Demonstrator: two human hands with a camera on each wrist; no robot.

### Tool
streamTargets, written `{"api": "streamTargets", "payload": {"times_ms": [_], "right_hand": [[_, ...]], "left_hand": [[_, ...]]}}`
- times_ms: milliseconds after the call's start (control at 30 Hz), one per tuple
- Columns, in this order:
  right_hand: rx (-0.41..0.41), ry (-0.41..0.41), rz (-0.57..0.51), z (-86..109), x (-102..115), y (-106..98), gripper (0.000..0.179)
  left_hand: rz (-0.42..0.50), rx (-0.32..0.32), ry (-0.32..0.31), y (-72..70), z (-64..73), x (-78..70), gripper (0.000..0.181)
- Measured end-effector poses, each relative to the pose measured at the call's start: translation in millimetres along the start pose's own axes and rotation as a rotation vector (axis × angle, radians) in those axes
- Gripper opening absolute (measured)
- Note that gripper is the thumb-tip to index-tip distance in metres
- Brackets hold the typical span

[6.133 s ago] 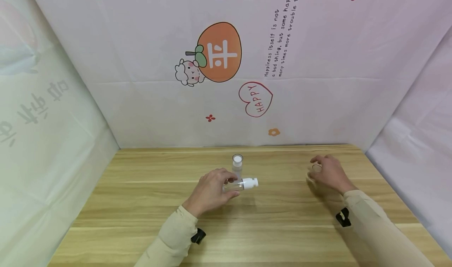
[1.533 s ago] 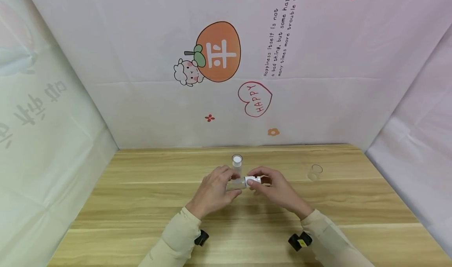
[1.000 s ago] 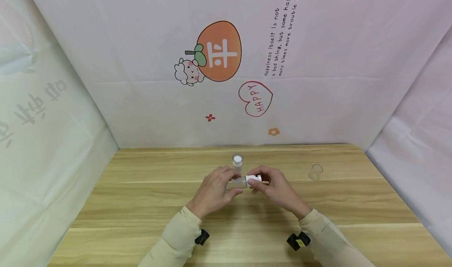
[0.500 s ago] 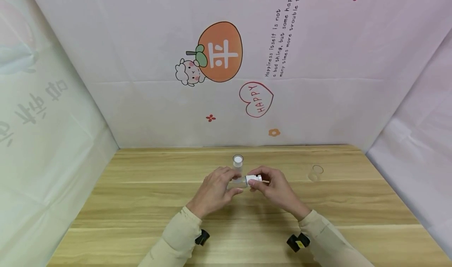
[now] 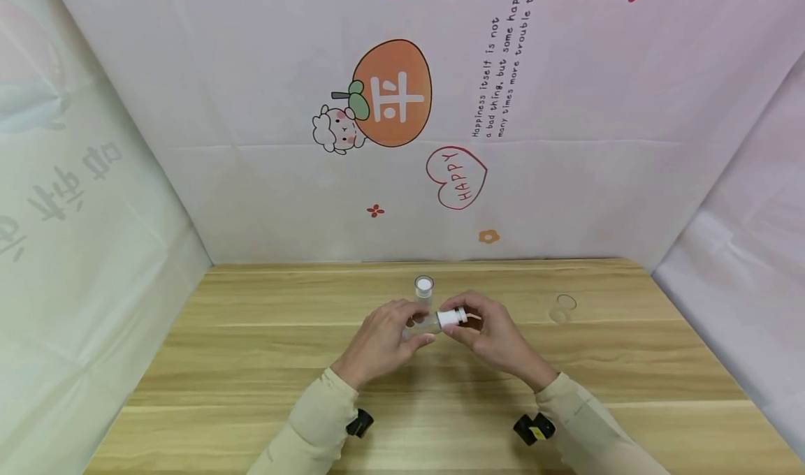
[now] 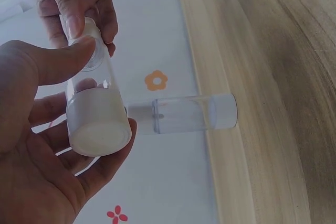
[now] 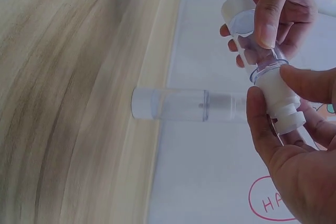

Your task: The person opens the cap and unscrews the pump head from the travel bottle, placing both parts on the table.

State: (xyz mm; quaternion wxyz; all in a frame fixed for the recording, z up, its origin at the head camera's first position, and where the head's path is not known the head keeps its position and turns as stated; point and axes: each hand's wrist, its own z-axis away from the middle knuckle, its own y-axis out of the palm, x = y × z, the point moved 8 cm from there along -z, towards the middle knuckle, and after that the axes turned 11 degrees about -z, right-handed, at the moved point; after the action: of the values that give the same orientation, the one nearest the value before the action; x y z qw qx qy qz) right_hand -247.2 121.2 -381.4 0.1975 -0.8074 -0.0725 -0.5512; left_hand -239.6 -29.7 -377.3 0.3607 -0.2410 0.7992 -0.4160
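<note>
A small clear pump bottle (image 6: 100, 116) with a white base lies sideways between both hands. My left hand (image 5: 377, 339) grips its clear body, fingers below and thumb on top. At the other end, my right hand (image 5: 493, 332) pinches the white pump head (image 7: 275, 90) at its collar, between thumb and fingers. The pump head sits against the bottle's clear neck ring, with its spout pointing away to the right. Behind the hands stands a second, similar pump bottle (image 7: 181, 104), upright and with its clear cap on.
A loose clear cap (image 5: 562, 311) stands on the wooden table (image 5: 283, 363), off to the right. A printed white cloth (image 5: 553, 181) rises along the table's back edge, and white cloth sides flank it left and right.
Since the oldest frame, my right hand has let go of the clear cap at right and come to the pump head. Just now its fingers have shifted on the collar; the bottle tilts slightly.
</note>
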Motion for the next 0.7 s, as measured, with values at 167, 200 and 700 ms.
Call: {"api": "streamTargets", "payload": {"times_ms": [167,200,700], "right_hand": [[0.019,-0.02,-0.003,-0.2,2.6,0.3,0.025],[0.022,-0.025,-0.003,0.1,3.1,0.3,0.025],[-0.014,0.008,-0.005,0.3,5.4,-4.4,0.021]], "left_hand": [[0.016,0.023,-0.015,1.4,-0.4,1.6,0.029],[0.016,0.027,-0.017,1.7,-0.6,1.9,0.028],[0.049,0.045,0.0,1.5,-1.0,-2.5,0.028]]}}
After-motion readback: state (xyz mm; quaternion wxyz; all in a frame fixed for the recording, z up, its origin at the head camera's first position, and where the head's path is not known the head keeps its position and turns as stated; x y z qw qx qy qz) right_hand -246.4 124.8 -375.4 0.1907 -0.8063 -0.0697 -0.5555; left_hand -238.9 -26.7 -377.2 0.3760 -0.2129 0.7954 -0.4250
